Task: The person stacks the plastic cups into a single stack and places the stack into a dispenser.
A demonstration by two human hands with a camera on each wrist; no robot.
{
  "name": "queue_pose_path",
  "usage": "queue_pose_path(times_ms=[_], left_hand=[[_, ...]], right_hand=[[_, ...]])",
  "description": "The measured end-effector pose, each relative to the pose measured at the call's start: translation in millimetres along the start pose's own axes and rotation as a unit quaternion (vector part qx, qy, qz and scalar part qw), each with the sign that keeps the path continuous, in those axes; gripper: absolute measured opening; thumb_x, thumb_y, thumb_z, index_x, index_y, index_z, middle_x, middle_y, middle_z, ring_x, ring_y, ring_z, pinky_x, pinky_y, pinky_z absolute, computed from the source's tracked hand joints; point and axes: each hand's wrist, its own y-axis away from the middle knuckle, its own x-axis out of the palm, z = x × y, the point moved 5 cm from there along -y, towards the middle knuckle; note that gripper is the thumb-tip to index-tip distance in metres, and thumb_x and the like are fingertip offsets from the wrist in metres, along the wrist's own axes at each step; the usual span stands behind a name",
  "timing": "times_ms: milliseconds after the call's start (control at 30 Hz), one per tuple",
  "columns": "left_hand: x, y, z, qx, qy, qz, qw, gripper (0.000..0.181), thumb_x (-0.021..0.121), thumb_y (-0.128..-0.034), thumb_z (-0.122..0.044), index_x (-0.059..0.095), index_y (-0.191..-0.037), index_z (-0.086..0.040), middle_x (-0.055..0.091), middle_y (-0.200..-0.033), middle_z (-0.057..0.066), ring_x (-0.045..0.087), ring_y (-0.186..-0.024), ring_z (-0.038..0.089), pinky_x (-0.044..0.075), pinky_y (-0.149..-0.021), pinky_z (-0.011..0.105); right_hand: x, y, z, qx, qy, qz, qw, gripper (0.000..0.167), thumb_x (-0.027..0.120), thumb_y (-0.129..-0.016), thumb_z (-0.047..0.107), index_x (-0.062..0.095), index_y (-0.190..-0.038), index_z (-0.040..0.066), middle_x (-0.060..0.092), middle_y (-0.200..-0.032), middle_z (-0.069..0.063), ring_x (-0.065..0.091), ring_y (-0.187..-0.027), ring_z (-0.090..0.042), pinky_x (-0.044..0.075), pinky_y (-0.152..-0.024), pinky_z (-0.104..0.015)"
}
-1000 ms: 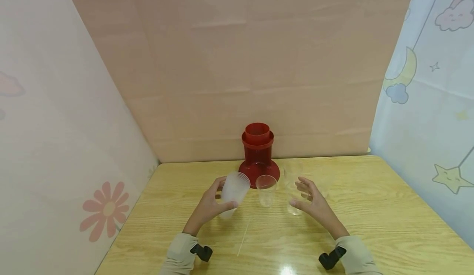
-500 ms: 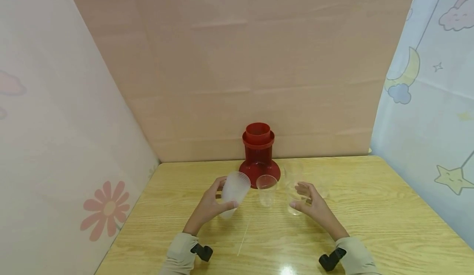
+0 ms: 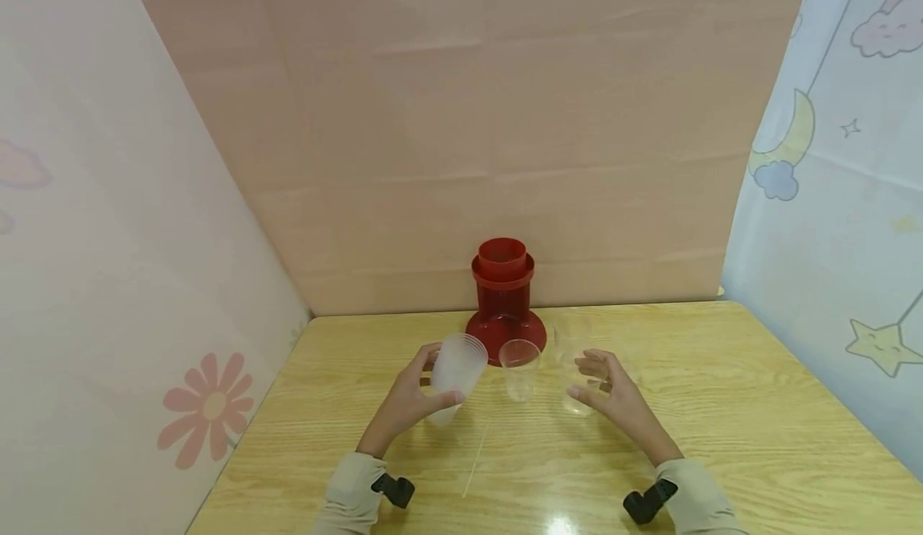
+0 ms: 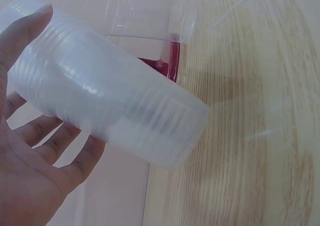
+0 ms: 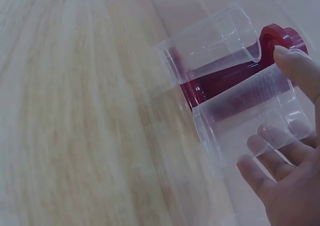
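My left hand [image 3: 414, 399] grips a nested stack of translucent plastic cups [image 3: 456, 365], tilted above the wooden table. In the left wrist view the thumb lies across the rims of the stack [image 4: 115, 85], with fingers behind it. My right hand [image 3: 613, 395] curls loosely round one clear plastic cup [image 5: 245, 113], thumb on one side and fingers on the other. This cup is at or very near the table. Between the hands another clear cup [image 3: 520, 371] stands upright by itself.
A red plastic stand [image 3: 503, 303] with a round base and ringed top is behind the cups. A faint clear cup [image 3: 571, 331] stands at back right. A thin pale strip [image 3: 476, 459] lies on the table [image 3: 721, 423]. Fabric walls border the sides and back.
My right hand's fingers first drew in round the clear cup, then the hand and cup shifted slightly right. The left hand and its stack keep still.
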Motion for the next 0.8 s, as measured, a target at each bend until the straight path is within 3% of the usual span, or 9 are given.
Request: queue_pose_path(times_ms=[367, 633, 800], left_hand=[[-0.1, -0.7, -1.4, 0.016, -0.001, 0.003, 0.9999, 0.072, 0.084, -0.0825, -0.029, 0.046, -0.143, -0.022, 0.059, -0.127, 0.004, 0.054, -0.115, 0.024, 0.047, -0.095, 0.048], [-0.3, -1.7, -0.4, 0.010, -0.003, -0.001, 0.9999, 0.074, 0.084, -0.0823, -0.027, 0.045, -0.144, -0.020, 0.058, -0.128, 0.006, 0.054, -0.115, 0.024, 0.048, -0.095, 0.047], [0.7, 0.1, 1.1, 0.009, -0.006, -0.001, 0.9999, 0.074, 0.084, -0.0818, -0.032, 0.045, -0.144, -0.020, 0.058, -0.127, 0.005, 0.054, -0.116, 0.025, 0.048, -0.095, 0.049]], right_hand=[[-11, -2.7, 16, -0.026, 0.016, -0.030, 0.9991, 0.064, 0.071, -0.095, 0.019, 0.035, -0.146, 0.004, 0.056, -0.139, -0.016, 0.055, -0.122, -0.035, 0.043, -0.093, -0.037], [-16, -5.2, 26, -0.035, -0.007, -0.031, 0.9989, 0.065, 0.070, -0.095, 0.016, 0.034, -0.147, 0.004, 0.055, -0.140, -0.015, 0.054, -0.123, -0.035, 0.043, -0.094, -0.040], [-17, -5.3, 27, -0.037, -0.016, -0.031, 0.9987, 0.065, 0.070, -0.095, 0.016, 0.033, -0.148, 0.004, 0.054, -0.141, -0.015, 0.053, -0.124, -0.034, 0.042, -0.096, -0.032]])
